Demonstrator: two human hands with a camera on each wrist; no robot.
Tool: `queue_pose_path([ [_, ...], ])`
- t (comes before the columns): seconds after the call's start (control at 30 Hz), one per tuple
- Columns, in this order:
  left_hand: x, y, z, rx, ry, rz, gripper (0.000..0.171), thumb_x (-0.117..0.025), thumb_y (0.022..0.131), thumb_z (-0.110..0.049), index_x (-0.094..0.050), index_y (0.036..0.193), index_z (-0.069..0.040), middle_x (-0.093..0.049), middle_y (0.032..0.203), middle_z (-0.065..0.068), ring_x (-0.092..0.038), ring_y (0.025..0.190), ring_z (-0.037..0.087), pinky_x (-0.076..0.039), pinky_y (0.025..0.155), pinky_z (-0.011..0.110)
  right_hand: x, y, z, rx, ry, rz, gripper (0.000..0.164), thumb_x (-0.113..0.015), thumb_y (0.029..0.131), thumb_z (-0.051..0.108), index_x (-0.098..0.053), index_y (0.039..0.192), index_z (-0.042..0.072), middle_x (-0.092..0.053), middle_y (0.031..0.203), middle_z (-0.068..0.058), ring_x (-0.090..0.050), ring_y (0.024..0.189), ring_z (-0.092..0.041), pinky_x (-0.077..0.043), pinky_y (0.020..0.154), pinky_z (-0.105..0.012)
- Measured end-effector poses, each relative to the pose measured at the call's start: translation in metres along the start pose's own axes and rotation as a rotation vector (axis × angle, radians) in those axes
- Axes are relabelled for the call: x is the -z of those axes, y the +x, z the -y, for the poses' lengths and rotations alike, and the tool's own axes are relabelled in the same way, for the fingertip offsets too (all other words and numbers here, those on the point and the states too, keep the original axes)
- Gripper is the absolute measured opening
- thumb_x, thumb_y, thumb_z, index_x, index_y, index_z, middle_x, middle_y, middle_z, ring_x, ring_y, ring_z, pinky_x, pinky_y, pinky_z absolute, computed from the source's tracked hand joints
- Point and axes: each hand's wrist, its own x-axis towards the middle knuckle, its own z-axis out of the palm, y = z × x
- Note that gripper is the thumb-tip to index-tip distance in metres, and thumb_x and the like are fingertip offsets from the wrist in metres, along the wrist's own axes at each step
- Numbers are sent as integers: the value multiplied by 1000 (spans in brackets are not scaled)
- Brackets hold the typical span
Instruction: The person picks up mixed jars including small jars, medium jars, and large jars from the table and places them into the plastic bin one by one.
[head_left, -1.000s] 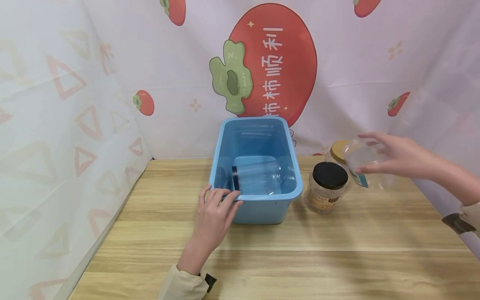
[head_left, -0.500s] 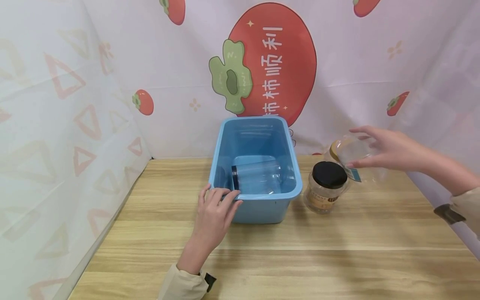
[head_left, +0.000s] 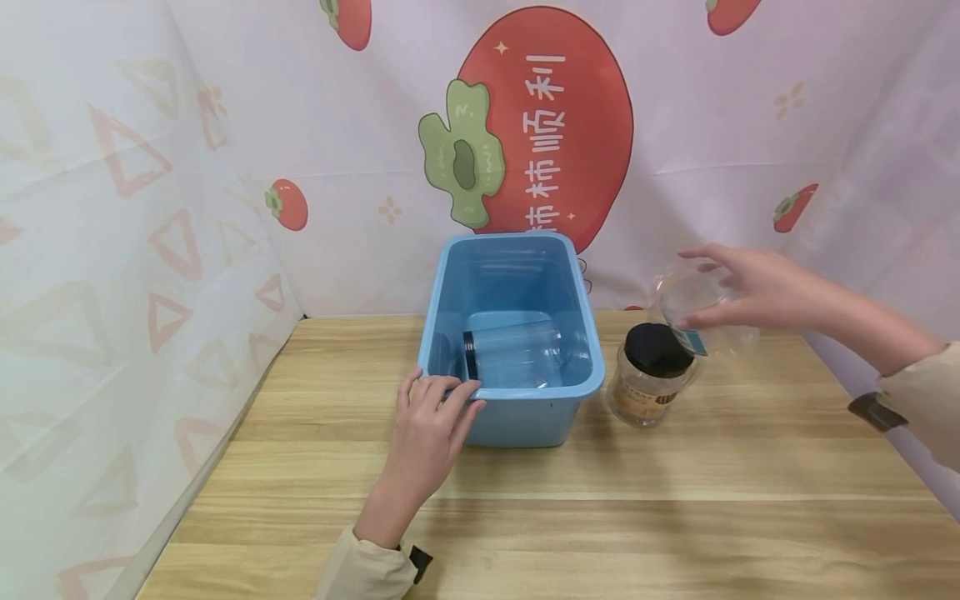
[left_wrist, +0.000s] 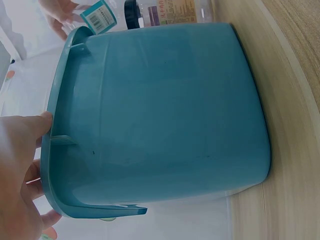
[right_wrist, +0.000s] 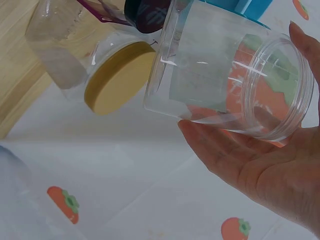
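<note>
My left hand [head_left: 426, 433] grips the near-left rim of a blue plastic bin [head_left: 517, 423], its fingers hooked over the edge. Inside the bin lies a clear jar [head_left: 513, 354] with a black lid, on its side. My right hand [head_left: 761, 287] holds a clear plastic jar [right_wrist: 215, 75] in the air, tilted, with a teal-edged label [left_wrist: 99, 17]. No lid shows on its threaded mouth. Below and to the left of that hand stands a clear jar with a black lid [head_left: 660, 350]. Behind it is one with a gold lid [right_wrist: 120, 77], largely hidden in the head view.
Everything stands on a wood-grain table [head_left: 570, 533]. A white cloth backdrop [head_left: 360, 125] with persimmon prints hangs close behind the bin, and white cloth also borders the table on both sides.
My right hand has carried the clear jar leftward and slightly up, from beside the gold-lidded jar to above the black-lidded one. My left hand and the bin have stayed put.
</note>
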Motion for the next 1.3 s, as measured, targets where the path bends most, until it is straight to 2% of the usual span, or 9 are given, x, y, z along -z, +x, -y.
queue_pose_path([
  [0.27,-1,0,0,-1,-7,-1,22,-74,99,-24,-78,112,-6,-70,98,10,-66,99,33,-46,103,69,2,7,13,2,17,1,94,-89,85,40,-40,159,9,-55,147,-33,-61,125,-54,-50,98,-67],
  [0.7,1,0,0,9,-5,13,23,-80,93,-20,-78,112,-7,-70,98,9,-66,99,32,-46,104,68,4,24,29,19,-32,-23,94,-90,84,36,-42,155,-1,-57,142,-36,-60,125,-49,-51,96,-62],
  [1.03,2,1,-1,6,9,23,25,-82,91,-20,-78,113,-8,-71,99,9,-66,99,32,-47,104,68,5,35,36,-24,-48,-19,100,-90,83,44,-40,157,-2,-54,145,-36,-54,132,-51,-49,101,-67],
  [1.3,3,2,-1,11,2,22,25,-82,90,-19,-78,112,-7,-70,99,9,-66,98,32,-46,104,69,7,43,45,-13,-51,-9,101,-89,83,44,-38,158,-2,-52,147,-36,-53,134,-52,-49,102,-68],
])
